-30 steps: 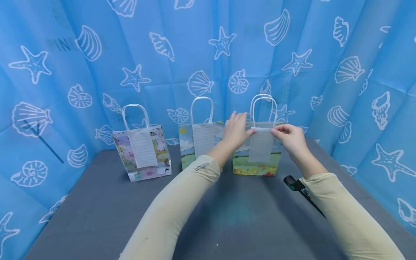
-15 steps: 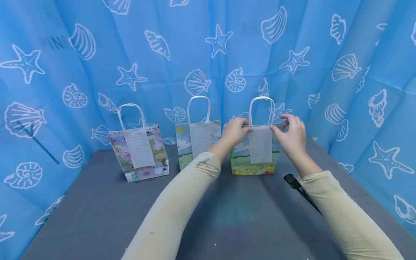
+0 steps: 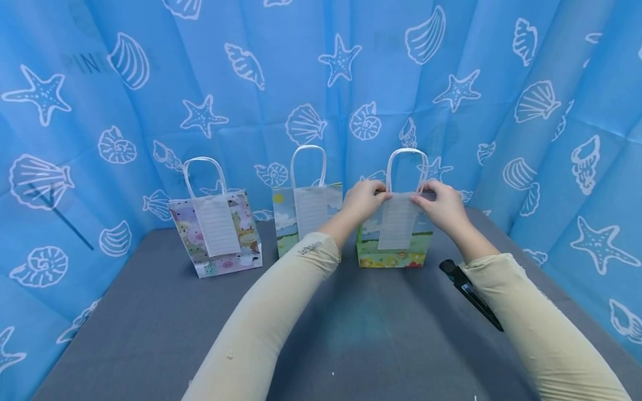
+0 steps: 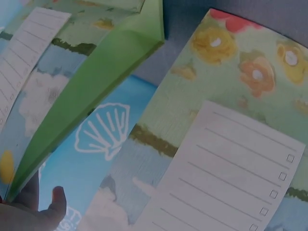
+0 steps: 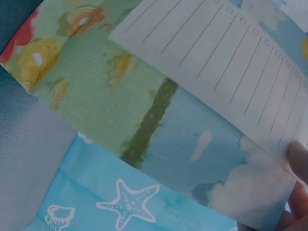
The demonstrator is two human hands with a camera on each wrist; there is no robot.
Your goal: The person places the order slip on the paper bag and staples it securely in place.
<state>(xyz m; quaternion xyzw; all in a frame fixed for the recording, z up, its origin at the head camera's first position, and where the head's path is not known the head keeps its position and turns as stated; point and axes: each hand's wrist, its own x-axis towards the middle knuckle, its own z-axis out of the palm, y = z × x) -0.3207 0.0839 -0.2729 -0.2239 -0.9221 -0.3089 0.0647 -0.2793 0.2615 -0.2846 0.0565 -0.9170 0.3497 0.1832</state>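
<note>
A small paper gift bag [image 3: 370,245] with a meadow-and-flowers print stands at the right of the row, its white handles upright. A lined note sheet [image 3: 395,225] with checkboxes lies against its front, top edge at the bag's rim. My left hand [image 3: 362,201] is at the sheet's top left corner, thumb in front and fingers curled toward the rim. At the top right corner my right hand [image 3: 443,207] pinches sheet and rim, its thumb [image 5: 297,156] on the sheet and other fingers behind the bag.
A matching bag [image 3: 287,225] stands in the middle, partly hidden by the left arm, and an animal-print bag [image 3: 251,236] at left; each bears a lined sheet. A long black tool [image 3: 473,295] lies beside the right sleeve. A blue shell-print curtain [image 3: 266,111] hangs behind the grey table [image 3: 165,334].
The left fingers, spread a second ago, have curled in at the rim. The right fingers lifted, then closed on the rim again. The sheet's lower end has shifted slightly left.
</note>
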